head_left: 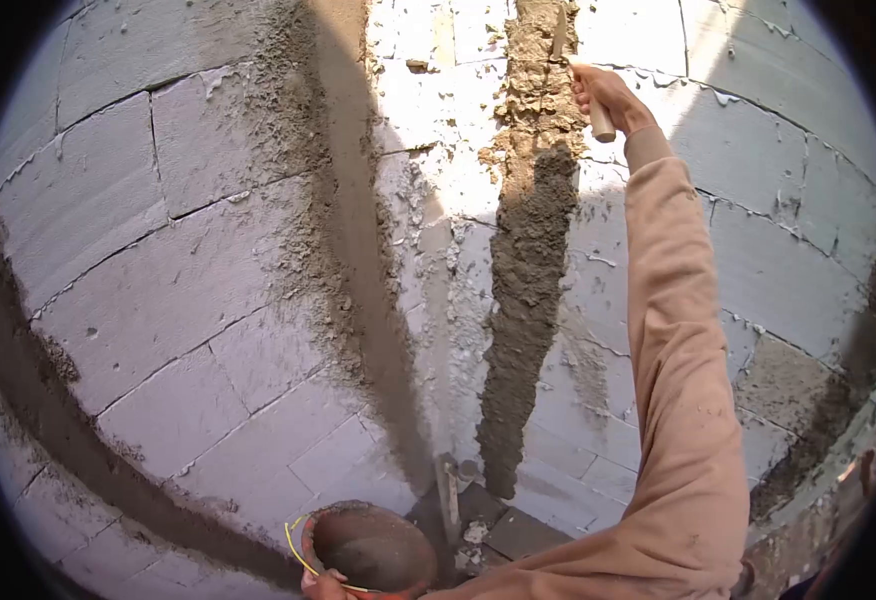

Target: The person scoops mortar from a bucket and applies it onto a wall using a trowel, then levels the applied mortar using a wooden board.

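Observation:
High on the wall, my right hand point(603, 92) is closed round the pale handle of a trowel point(601, 122). Its narrow blade points up against a rough vertical strip of wet mortar point(533, 230). The strip is brighter at the top, where sunlight falls on it. At the bottom, my left hand point(326, 585) grips the near left rim of a reddish-brown bucket point(420, 548), with fingers partly out of view. Grey mortar point(373, 552) lies inside the bucket, and a yellow handle point(293, 535) runs along its left side.
Large white blocks point(228, 240) make up the wall, with dark joints between them. Left of the fresh strip runs a smoother grey mortar band point(358, 250). An upright pipe point(448, 495) stands at the wall's foot beside dark tiles point(523, 535). Another mortar band point(78, 440) curves along the lower left.

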Available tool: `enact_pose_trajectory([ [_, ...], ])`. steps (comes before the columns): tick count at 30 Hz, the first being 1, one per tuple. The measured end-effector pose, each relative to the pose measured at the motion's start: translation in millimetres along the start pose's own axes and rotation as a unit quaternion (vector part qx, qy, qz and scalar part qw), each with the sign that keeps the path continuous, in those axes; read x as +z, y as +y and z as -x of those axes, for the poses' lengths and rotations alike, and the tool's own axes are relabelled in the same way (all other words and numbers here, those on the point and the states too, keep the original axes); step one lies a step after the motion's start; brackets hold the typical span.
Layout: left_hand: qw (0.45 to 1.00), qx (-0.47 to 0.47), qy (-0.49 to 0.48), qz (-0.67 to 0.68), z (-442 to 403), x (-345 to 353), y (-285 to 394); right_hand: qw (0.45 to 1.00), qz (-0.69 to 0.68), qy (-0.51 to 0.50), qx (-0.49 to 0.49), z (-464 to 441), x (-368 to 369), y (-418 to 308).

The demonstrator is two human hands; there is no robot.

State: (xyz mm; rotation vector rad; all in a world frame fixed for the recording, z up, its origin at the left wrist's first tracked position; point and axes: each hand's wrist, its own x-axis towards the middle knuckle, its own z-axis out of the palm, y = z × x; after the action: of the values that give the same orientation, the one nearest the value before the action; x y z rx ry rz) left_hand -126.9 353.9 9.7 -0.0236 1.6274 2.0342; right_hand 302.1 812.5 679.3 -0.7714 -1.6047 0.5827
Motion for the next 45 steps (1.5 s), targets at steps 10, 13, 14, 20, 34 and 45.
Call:
enact_pose_trajectory([
  [10, 0.995, 0.011, -0.099, -0.021, 17, -8, 11, 0.920, 0.201, -0.333, 0.055, 356, 85, 40],
  [13, 0.992, -0.011, -0.120, -0.023, 11, -35, 6, 0.808, 0.238, -0.539, 0.005, 500, 181, 123],
  [14, 0.990, 0.012, -0.136, -0.028, 17, -41, 10, 0.738, 0.325, -0.589, 0.057, 548, 220, 129],
  [20, 0.973, 0.067, -0.214, -0.058, 28, -86, 22, 0.711, 0.387, -0.556, -0.187, 790, 331, 165],
  [34, 0.946, 0.081, -0.250, -0.187, 65, -162, 43, 0.749, 0.164, -0.630, 0.126, 848, 337, 87],
  [45, 0.982, -0.039, -0.182, -0.037, 67, -164, 77, 0.769, 0.259, -0.576, 0.105, 823, 295, 77],
])
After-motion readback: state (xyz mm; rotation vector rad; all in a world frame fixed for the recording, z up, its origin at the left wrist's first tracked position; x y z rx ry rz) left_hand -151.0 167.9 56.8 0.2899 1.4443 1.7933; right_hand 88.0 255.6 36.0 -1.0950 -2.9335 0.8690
